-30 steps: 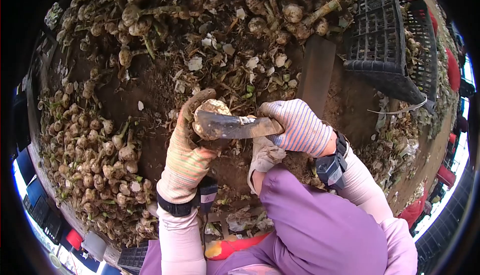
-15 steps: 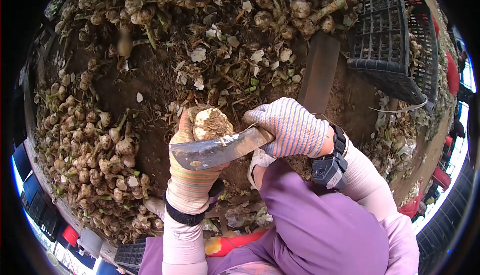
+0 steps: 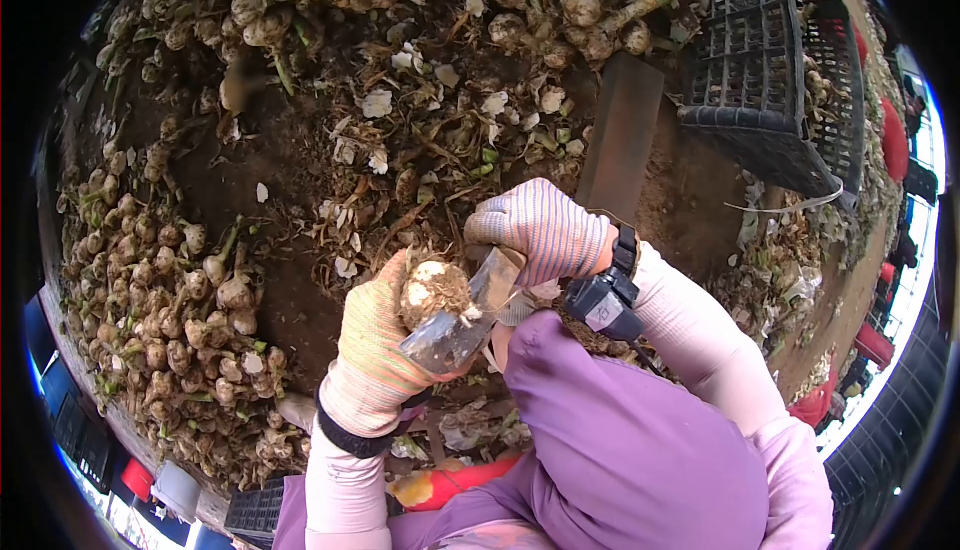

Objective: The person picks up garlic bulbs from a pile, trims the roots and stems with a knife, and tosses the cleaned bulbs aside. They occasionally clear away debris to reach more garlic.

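Observation:
My left hand (image 3: 372,350), in a striped knit glove, is closed round a garlic bulb (image 3: 430,285) whose shaggy brown roots face up and to the right. In my right hand (image 3: 548,228), also gloved, is a knife with a broad dark blade (image 3: 445,342). That blade slants down to the left, its flat side close against the lower right of the bulb and overlapping it in this view. My right fingers wrap the knife's handle end and hide most of it.
Heaped garlic bulbs (image 3: 150,300) cover the ground at left, with more garlic (image 3: 580,10) at the top. Peel scraps (image 3: 378,104) litter the middle. A flat metal bar (image 3: 622,140) lies beyond my right hand, near a black plastic crate (image 3: 750,70).
The knife has swung to a steeper slant, its blade now foreshortened beside the roots. The garlic bulb has turned and sits slightly lower, still in my left hand.

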`<state>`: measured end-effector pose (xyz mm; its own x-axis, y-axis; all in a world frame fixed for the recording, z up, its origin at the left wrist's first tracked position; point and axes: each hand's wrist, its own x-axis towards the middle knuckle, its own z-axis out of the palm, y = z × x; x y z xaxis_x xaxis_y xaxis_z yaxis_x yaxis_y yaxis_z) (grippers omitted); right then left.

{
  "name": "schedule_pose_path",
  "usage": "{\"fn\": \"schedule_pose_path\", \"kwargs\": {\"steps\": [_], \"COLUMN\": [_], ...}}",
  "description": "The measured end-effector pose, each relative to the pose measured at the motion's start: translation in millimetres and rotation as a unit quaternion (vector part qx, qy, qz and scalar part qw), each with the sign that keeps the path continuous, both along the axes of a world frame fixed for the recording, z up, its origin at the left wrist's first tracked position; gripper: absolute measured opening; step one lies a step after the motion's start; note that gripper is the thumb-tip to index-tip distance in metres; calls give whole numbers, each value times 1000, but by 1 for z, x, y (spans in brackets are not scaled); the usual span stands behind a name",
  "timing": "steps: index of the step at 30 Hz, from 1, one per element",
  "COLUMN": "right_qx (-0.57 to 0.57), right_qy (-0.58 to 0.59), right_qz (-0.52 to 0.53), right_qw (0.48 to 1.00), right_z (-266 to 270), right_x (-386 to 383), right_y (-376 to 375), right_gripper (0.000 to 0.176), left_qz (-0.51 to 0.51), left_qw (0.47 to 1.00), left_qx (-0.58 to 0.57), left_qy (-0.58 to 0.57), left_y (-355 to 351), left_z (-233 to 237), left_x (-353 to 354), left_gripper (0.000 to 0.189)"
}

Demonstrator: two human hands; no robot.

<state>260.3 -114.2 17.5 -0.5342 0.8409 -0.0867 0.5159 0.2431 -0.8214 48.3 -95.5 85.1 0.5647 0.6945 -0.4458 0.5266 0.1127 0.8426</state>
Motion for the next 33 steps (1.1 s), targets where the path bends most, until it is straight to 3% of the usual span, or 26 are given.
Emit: {"fn": "schedule_pose_path", "kwargs": {"steps": [1, 4, 5, 6, 8, 9, 10, 11, 13, 14, 16, 19, 20, 22, 23, 25, 26, 28, 29, 30, 31, 32, 33], "right_qx": [17, 32, -45, -24, -24, -19, -17, -36, -91, -145, -190, -236, -255, -255, -248, -205, -165, -139, -202, -260, -225, -215, -275], "right_qy": [-8, -36, -38, -70, -82, -48, -14, 57, 43, 26, 33, 57, 110, 156, 139, 170, 203, 227, 188, 150, 93, 116, 197], "right_qz": [5, 12, -80, -121, -146, -162, -178, -209, -215, -224, -237, -219, -227, -221, -196, -182, -165, -151, -145, -136, -108, -115, -196], "right_qw": [1000, 999, 995, 990, 985, 985, 984, 976, 971, 963, 952, 945, 934, 928, 939, 947, 951, 952, 950, 944, 964, 963, 920], "right_z": [-1, -6, -13, -14, -6, 0, 6, 8, 16, 18, 15, 8, 8, 13, 18, 26, 28, 17, 0, -19, -39, -43, -36], "right_x": [-3, 0, 11, 21, 29, 30, 27, 21, 17, 16, 11, 4, 1, -4, -4, -7, -9, -11, -11, -12, -7, -5, -7], "right_y": [0, 6, 6, 4, 2, 3, 0, -3, -6, -9, -14, -21, -23, -20, -16, -10, -9, -12, -18, -23, -36, -45, -48], "right_gripper": [30, 27, 27, 30, 29, 26, 24, 15, 15, 15, 15, 15, 24, 22, 19, 19, 19, 22, 19, 17, 16, 14, 12], "left_qz": [25, -26, -99, -171, -91, 43, 230, 253, 264, 263, 281, 376, 400, 506, 456, 395, 339, 318, 316, 248, 179, 111, 117], "left_qw": [998, 998, 987, 959, 969, 974, 919, 905, 869, 851, 858, 719, 658, 621, 577, 464, 475, 429, 430, 394, 358, 322, 331], "left_qx": [-58, -56, -15, 23, -117, -178, -298, -281, -267, -282, -189, -293, -314, -303, -349, -465, -462, -476, -474, -475, -471, -459, -447], "left_qy": [-23, -23, -125, -223, -199, -130, -116, -195, -322, -358, -386, -506, -555, -516, -580, -642, -668, -699, -700, -747, -786, -820, -823], "left_y": [-1, 6, 6, 5, 7, 3, 6, 7, 12, 13, 18, 16, 15, 19, 20, 18, 16, 12, 13, 18, 24, 29, 28], "left_z": [-2, 15, 12, 10, 20, 27, 31, 27, -6, -4, -2, -7, -8, 4, 0, -11, -18, -16, -14, -10, -7, -5, -1], "left_x": [-4, -10, -17, -24, -24, -18, -7, -10, -25, -26, -14, -10, -5, 26, 31, 33, 37, 39, 37, 32, 24, 12, -8], "left_gripper": [52, 56, 64, 71, 70, 75, 78, 78, 70, 63, 57, 51, 49, 16, 17, 37, 34, 35, 35, 32, 32, 35, 35]}}
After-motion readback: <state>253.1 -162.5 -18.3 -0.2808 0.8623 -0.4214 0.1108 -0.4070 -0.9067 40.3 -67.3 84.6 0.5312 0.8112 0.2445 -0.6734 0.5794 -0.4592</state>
